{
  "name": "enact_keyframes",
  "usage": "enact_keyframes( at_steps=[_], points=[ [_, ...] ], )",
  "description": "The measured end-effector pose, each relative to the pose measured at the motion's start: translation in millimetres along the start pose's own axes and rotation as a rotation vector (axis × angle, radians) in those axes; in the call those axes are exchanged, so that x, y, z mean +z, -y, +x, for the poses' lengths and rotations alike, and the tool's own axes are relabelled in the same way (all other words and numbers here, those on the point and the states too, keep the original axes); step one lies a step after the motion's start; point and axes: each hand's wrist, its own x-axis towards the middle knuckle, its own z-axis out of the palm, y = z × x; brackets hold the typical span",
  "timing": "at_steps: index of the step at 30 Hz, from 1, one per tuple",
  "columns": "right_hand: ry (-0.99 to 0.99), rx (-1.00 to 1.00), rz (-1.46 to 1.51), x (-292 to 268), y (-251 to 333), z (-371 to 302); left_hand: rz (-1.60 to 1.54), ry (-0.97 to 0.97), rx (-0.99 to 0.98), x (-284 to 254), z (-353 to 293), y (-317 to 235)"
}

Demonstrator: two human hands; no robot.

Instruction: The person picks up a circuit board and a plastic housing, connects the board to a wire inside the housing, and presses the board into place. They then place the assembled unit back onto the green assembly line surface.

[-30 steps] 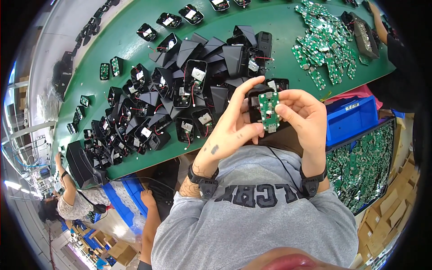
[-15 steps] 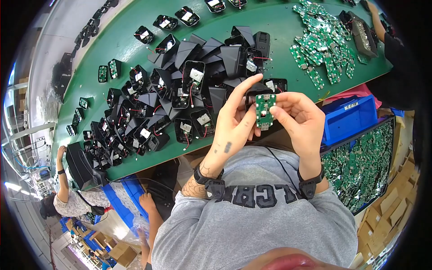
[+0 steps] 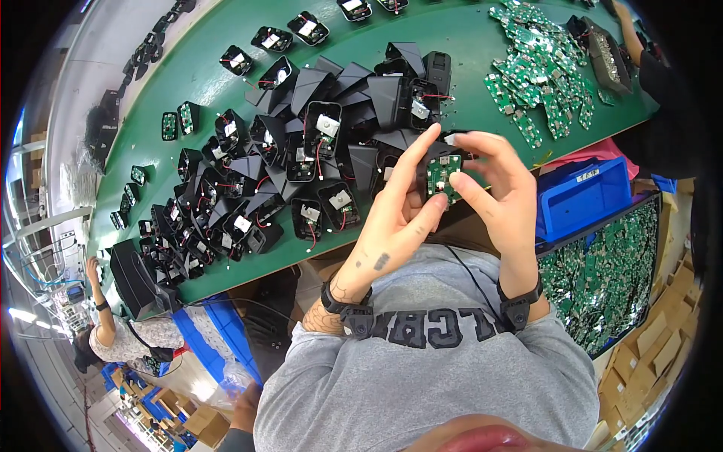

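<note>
Before my chest, both hands hold a small green circuit board (image 3: 444,172) with its component side up. My left hand (image 3: 403,207) is closed round its left side, thumb at the lower edge and index finger stretched up past it. From the right, my right hand (image 3: 501,181) grips it, thumb lying on the board's face and the other fingers curled behind. A dark edge shows just above the board; whether it belongs to a black housing held underneath cannot be made out. Beyond my hands lies a heap of black plastic housings (image 3: 312,87), several with red wires.
Loose green boards form a pile (image 3: 546,68) at the far right, beside a bin of small metal parts (image 3: 606,60). A blue tray (image 3: 587,197) and a crate of boards (image 3: 595,275) stand right of me. Co-workers' arms (image 3: 104,297) appear at left and far right.
The board has sunk lower between my fingers, and my left thumb has moved onto its lower end. My right fingers have lifted and curled more. At left, a co-worker's arm has drawn back.
</note>
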Motion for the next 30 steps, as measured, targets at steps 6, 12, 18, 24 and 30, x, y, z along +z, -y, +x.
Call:
enact_keyframes(
  at_steps=[6, 12, 18, 24, 30],
  points=[
    [0.155, 0.289, 0.582, 0, -8, -3, -0.017, -0.011, 0.032, 4, -1, 5],
    [0.134, 0.258, 0.655, 6, -14, -4, 0.214, -0.056, -0.039, 6, -3, 8],
    [0.04, 0.118, 0.654, 22, -16, -8, 0.525, -0.163, 0.521, 1, 9, 26],
    [0.108, -0.035, 0.303, 6, 2, 13, 0.52, -0.244, 0.491, -8, 0, 9],
    [-0.341, -0.058, -0.594, -33, -50, 43, 0.642, -0.528, 0.444, -109, 28, -83]
  ],
)
